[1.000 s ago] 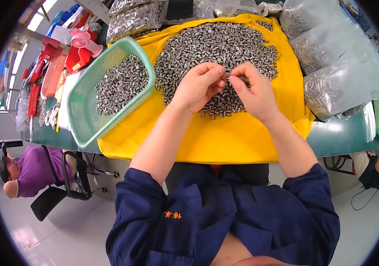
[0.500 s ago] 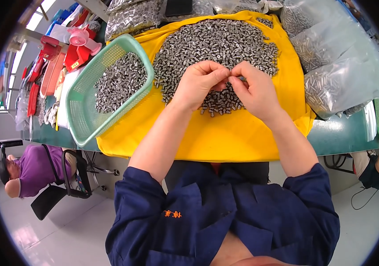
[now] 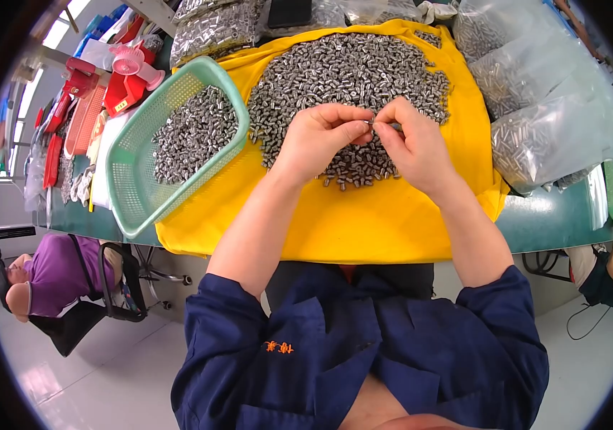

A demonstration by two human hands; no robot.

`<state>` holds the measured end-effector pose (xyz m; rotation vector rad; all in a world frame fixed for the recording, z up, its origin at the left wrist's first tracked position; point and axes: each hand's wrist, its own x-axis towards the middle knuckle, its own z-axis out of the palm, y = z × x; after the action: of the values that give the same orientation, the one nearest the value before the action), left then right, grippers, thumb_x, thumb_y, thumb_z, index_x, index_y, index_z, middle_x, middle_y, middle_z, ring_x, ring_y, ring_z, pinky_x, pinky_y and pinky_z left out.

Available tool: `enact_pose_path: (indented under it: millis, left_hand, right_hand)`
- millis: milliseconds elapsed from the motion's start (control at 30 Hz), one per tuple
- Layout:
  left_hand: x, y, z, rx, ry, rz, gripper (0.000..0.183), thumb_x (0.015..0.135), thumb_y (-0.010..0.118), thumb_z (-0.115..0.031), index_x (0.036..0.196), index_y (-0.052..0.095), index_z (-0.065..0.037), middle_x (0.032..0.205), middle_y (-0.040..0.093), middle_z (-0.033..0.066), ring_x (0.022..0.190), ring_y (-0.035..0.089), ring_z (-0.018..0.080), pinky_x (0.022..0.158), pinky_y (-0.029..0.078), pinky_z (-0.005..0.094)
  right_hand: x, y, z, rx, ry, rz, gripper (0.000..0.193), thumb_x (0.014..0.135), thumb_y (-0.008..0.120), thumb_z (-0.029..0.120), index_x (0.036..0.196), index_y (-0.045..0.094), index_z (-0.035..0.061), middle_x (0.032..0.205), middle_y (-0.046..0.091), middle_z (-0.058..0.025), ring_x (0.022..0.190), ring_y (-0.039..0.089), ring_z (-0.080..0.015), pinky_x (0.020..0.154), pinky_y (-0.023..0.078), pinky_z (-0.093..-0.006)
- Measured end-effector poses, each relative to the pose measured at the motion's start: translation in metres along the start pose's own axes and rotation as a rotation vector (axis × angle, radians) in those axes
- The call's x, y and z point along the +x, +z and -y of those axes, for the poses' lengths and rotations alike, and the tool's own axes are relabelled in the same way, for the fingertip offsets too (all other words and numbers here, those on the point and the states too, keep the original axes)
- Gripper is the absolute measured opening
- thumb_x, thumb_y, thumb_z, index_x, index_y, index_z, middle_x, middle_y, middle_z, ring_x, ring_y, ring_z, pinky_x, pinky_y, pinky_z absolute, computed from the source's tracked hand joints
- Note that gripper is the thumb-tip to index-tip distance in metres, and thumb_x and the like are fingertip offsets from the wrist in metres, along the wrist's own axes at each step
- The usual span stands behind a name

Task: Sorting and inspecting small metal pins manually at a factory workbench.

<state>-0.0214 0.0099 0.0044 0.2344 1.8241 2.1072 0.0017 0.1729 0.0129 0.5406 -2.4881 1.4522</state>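
My left hand (image 3: 323,137) and my right hand (image 3: 412,145) meet fingertip to fingertip over a wide pile of small metal cylinders (image 3: 349,68). Between the pinched thumbs and forefingers is a small metal cylinder (image 3: 370,122), mostly covered by the fingers. The pile lies on a yellow cloth (image 3: 364,222) spread over the table. To the left of my left hand stands a pale green plastic basket (image 3: 129,188), tilted on the cloth's edge, with many more cylinders (image 3: 199,132) gathered toward its right side.
Clear plastic bags of metal parts (image 3: 528,147) stand along the right, and packed bags (image 3: 217,36) line the back beside a dark phone (image 3: 289,12). A pink fan (image 3: 128,60) and red bins (image 3: 121,92) sit at the left. Seated people (image 3: 70,276) are at both sides.
My fingers have shifted slightly around the small cylinder, and the left fingers lie straighter. The person at the left has moved their head a little. The basket stays in place.
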Motion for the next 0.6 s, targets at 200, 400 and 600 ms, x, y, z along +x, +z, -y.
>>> enact_pose_path:
  millis: [200, 400, 600]
  left_hand:
    - [-0.004, 0.004, 0.002, 0.072, 0.039, -0.096, 0.017, 0.078, 0.057, -0.002, 0.093, 0.060, 0.005, 0.080, 0.062, 0.0084, 0.070, 0.059, 0.0117, 0.065, 0.048, 0.0208]
    - [-0.012, 0.007, -0.009, 0.568, 0.165, -0.043, 0.018, 0.076, 0.058, -0.005, 0.094, 0.062, 0.000, 0.082, 0.064, 0.0094, 0.072, 0.062, 0.0148, 0.066, 0.047, 0.0244]
    - [-0.015, 0.006, 0.002, 0.894, 0.527, -0.176, 0.012, 0.071, 0.060, -0.002, 0.083, 0.063, -0.004, 0.081, 0.061, 0.0119, 0.074, 0.060, 0.0241, 0.065, 0.047, 0.0293]
  right_hand:
    - [-0.003, 0.010, -0.001, -0.046, -0.068, -0.069, 0.006, 0.080, 0.050, 0.010, 0.079, 0.047, 0.0051, 0.069, 0.055, -0.0136, 0.065, 0.055, -0.0310, 0.056, 0.043, -0.0359]
    - [-0.009, 0.009, 0.000, -0.250, -0.099, -0.042, 0.007, 0.078, 0.053, 0.011, 0.077, 0.049, 0.0054, 0.070, 0.054, -0.0136, 0.068, 0.053, -0.0333, 0.059, 0.042, -0.0404]
    - [-0.010, 0.013, 0.000, -0.246, -0.099, -0.075, 0.008, 0.077, 0.054, 0.011, 0.078, 0.048, 0.0052, 0.070, 0.053, -0.0133, 0.067, 0.053, -0.0325, 0.058, 0.042, -0.0394]
